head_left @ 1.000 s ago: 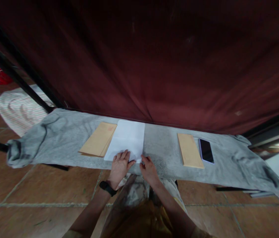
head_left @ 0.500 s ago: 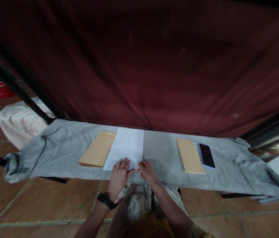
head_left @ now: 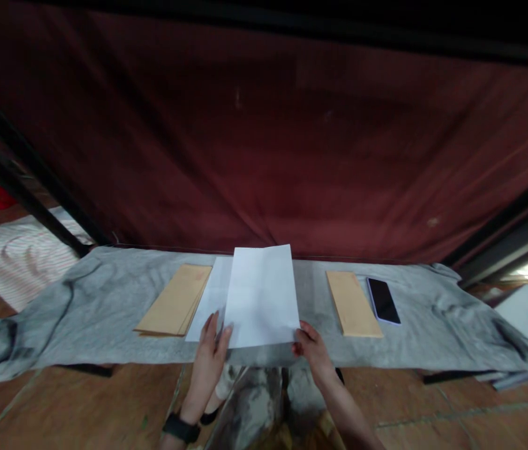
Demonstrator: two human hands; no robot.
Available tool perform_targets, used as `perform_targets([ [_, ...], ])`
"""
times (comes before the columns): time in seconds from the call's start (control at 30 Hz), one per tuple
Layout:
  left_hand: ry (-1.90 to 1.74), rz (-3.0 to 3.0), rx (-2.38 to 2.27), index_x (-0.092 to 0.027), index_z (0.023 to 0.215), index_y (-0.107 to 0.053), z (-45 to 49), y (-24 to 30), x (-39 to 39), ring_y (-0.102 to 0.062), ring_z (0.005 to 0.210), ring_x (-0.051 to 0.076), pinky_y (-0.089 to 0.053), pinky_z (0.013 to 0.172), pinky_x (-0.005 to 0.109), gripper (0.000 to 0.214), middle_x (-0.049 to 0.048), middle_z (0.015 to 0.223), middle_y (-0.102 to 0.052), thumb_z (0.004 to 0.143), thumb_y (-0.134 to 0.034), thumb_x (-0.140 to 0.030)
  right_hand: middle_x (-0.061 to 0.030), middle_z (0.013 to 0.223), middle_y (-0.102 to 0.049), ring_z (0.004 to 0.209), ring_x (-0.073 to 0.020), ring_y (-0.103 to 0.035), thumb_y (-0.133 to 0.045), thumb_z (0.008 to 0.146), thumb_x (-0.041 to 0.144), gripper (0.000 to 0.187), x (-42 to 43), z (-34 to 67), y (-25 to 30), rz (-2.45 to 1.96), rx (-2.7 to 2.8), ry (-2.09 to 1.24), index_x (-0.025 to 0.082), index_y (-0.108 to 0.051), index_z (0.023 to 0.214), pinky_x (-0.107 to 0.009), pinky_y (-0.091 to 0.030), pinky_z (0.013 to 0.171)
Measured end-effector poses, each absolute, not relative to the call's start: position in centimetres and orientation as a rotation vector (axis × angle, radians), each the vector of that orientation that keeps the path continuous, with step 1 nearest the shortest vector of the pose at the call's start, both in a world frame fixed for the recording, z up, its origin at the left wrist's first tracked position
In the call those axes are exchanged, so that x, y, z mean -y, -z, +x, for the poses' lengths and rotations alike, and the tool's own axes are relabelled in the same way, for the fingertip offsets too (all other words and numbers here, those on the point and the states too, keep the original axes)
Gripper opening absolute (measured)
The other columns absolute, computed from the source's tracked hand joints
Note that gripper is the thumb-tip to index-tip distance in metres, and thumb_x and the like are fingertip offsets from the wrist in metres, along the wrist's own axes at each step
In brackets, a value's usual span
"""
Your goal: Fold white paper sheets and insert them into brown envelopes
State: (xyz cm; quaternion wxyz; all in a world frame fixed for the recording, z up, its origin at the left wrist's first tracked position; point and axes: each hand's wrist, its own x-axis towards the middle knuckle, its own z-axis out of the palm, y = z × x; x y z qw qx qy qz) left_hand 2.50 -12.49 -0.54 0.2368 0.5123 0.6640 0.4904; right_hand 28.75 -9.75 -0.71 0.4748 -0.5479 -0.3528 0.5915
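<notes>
A white sheet of paper is raised off the cloth, slightly curved along its top. My right hand pinches its lower right corner between thumb and fingers. My left hand is at the lower left edge of this sheet, its thumb over the edge. The left fingers are stretched out and apart, resting on more white paper that lies partly hidden beneath. Close by on the left is a small stack of brown envelopes. On the right lies another brown envelope or pile of them.
A phone lies right of the right-hand envelopes. Grey cloth covers the narrow bench. Behind it hangs a dark red curtain, with black metal bars at the side. A striped cloth is at far left.
One white sheet has come up off the paper beneath and shifted right. My right hand has moved right with its corner; my left hand has moved slightly left. The view has tilted a little.
</notes>
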Motion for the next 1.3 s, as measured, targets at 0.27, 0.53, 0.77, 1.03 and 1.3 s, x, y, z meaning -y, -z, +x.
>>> perform_targets([
  [0.27,-1.237,0.662,-1.418,-0.019,0.133,-0.061,8.2,-0.9,11.7,-0.07,0.104,0.023,-0.054,0.092,0.033,0.067,0.0099,0.112,-0.074,0.075,-0.079,-0.046,0.0024,0.06,-0.059,0.048,-0.0141,-0.052,-0.072,0.06,0.05,0.041,14.0,35.4,2.3,-1.43,0.714,-1.374,0.02,-0.067,0.087,-0.026,-0.042,0.046],
  [0.53,-1.182,0.557,-1.447,-0.015,0.128,-0.062,11.1,-0.1,10.4,-0.068,0.073,0.016,-0.052,0.071,0.027,0.071,0.0022,0.085,-0.071,0.063,-0.088,-0.026,-0.0018,0.074,-0.069,0.058,-0.0165,-0.06,-0.075,0.057,0.05,0.045,16.7,37.7,3.4,-1.518,0.691,-1.391,0.019,-0.071,0.09,-0.027,-0.048,0.052],
  [0.77,-1.132,0.482,-1.387,-0.015,0.105,-0.067,11.2,-0.8,8.3,-0.066,0.065,0.016,-0.048,0.061,0.026,0.055,0.0023,0.077,-0.071,0.056,-0.088,-0.027,-0.0045,0.09,-0.073,0.076,-0.0222,-0.066,-0.077,0.059,0.047,0.04,16.6,38.8,2.7,-1.498,0.7,-1.38,0.021,-0.075,0.089,-0.031,-0.056,0.058],
  [1.03,-1.123,0.646,-1.47,-0.013,0.08,-0.071,11.5,-2.1,7.5,-0.062,0.058,0.016,-0.044,0.055,0.026,0.039,0.0027,0.066,-0.07,0.05,-0.086,-0.033,-0.0028,0.083,-0.072,0.079,-0.0241,-0.067,-0.074,0.061,0.041,0.034,15.7,38.6,1.8,-1.523,0.742,-1.447,0.021,-0.075,0.089,-0.032,-0.056,0.058],
  [1.3,-1.133,0.59,-1.409,-0.015,0.077,-0.068,12.9,-0.4,6.3,-0.061,0.056,0.015,-0.045,0.056,0.026,0.036,-0.0004,0.064,-0.068,0.046,-0.081,-0.03,-0.0004,0.075,-0.07,0.069,-0.0195,-0.063,-0.081,0.054,0.044,0.042,17.0,39.9,1.7,-1.498,0.652,-1.534,0.019,-0.074,0.087,-0.03,-0.051,0.063],
])
